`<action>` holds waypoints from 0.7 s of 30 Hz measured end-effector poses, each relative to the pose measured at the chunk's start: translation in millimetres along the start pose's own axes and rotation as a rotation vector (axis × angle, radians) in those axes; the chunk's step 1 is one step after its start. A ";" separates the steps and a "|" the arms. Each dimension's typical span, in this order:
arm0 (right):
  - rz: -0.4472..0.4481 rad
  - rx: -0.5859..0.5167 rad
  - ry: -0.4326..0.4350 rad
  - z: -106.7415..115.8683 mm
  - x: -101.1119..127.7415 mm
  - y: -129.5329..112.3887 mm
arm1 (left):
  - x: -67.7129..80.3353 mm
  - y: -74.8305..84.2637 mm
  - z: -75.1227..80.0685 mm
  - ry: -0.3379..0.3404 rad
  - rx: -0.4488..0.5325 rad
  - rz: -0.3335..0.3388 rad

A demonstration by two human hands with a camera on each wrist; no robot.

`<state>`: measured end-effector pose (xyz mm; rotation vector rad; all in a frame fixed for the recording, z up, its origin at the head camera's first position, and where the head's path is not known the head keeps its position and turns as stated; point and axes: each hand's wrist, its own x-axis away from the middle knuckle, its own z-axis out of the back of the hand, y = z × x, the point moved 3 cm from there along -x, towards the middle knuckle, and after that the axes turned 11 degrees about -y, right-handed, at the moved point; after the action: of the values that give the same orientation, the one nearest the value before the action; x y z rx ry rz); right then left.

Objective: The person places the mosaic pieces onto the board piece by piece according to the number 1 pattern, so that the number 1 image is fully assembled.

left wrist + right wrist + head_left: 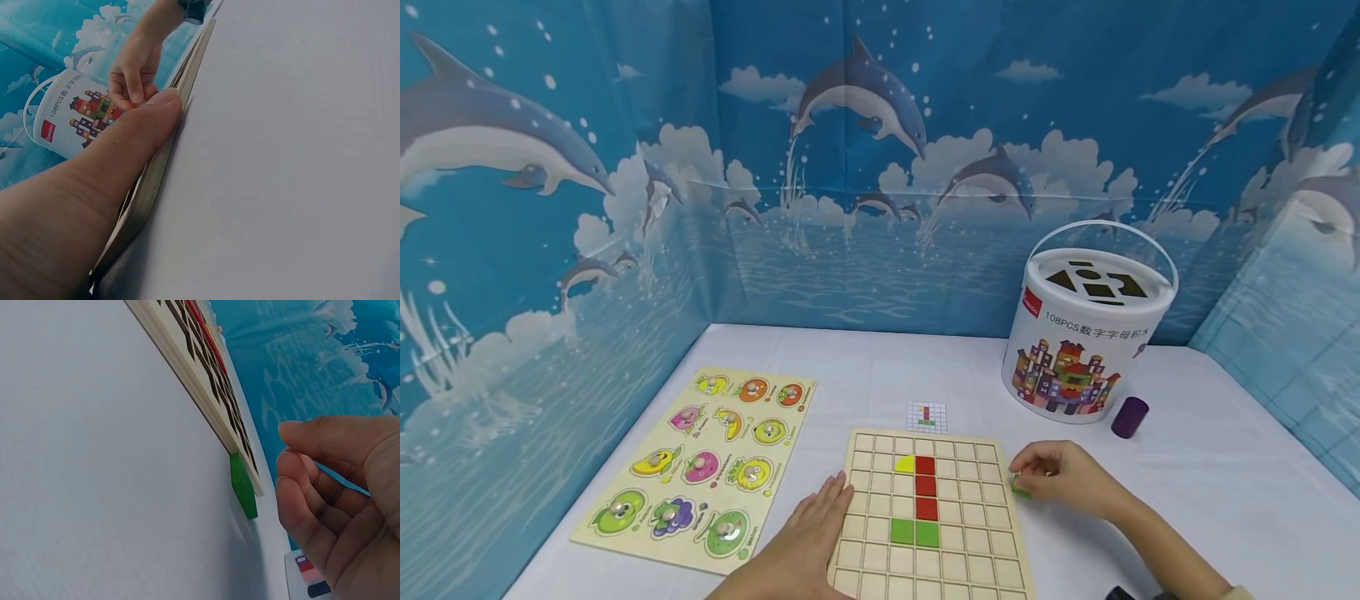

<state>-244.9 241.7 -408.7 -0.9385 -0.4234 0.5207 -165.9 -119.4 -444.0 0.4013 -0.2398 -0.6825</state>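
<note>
Head view: a wooden grid board [931,517] lies at lower centre on the white worktop [1210,467], holding red, yellow and green tiles. Left hand [808,537] rests flat, fingers straight, against the board's left edge. Right hand [1060,475], fingers loosely curled, hovers just beside a green tile [1020,487] at the board's right edge; right-wrist view shows the tile [242,486] ungripped. A bucket [1086,333] stands upper right.

White-clothed table [1225,467]; blue dolphin-and-cloud backdrop [865,167] on 3 sides; soft, even light
</note>
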 end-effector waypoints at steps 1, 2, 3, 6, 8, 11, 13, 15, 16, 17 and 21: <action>-0.013 0.001 0.009 2.0 0.5 1.9 | -0.2 -0.2 -0.2 -0.003 0.009 -0.002; -0.028 0.001 0.020 3.9 1.0 3.8 | -0.3 -0.5 -0.3 -0.004 0.013 -0.002; -0.040 0.005 0.031 5.6 1.6 5.7 | -0.5 -0.7 -0.3 -0.006 0.019 -0.005; -0.067 0.016 0.061 10.0 3.0 10.5 | -0.9 -1.3 -0.3 -0.009 0.040 -0.011; -0.083 0.025 0.075 11.5 3.5 13.6 | -0.8 -1.5 -0.3 -0.008 0.043 -0.013; -0.096 0.040 0.078 12.3 3.5 17.8 | -1.0 -1.5 -0.5 -0.011 0.047 -0.016; -0.100 0.052 0.074 11.8 3.0 20.2 | -1.0 -1.5 -0.8 -0.013 0.046 -0.013; -0.099 0.062 0.067 10.8 2.3 21.5 | -0.9 -1.4 -0.9 -0.013 0.041 -0.011; -0.095 0.066 0.062 10.2 1.9 21.9 | -0.8 -1.4 -0.9 -0.013 0.038 -0.010; -0.089 0.069 0.057 9.6 1.5 22.2 | -0.7 -1.3 -0.8 -0.013 0.037 -0.008; -0.062 0.082 0.046 7.4 -0.3 24.4 | 0.0 -1.4 -0.1 -0.017 0.041 -0.005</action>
<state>-255.0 258.2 -425.4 -0.8543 -0.3853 0.4555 -166.7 -120.3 -444.7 0.4354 -0.2695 -0.6869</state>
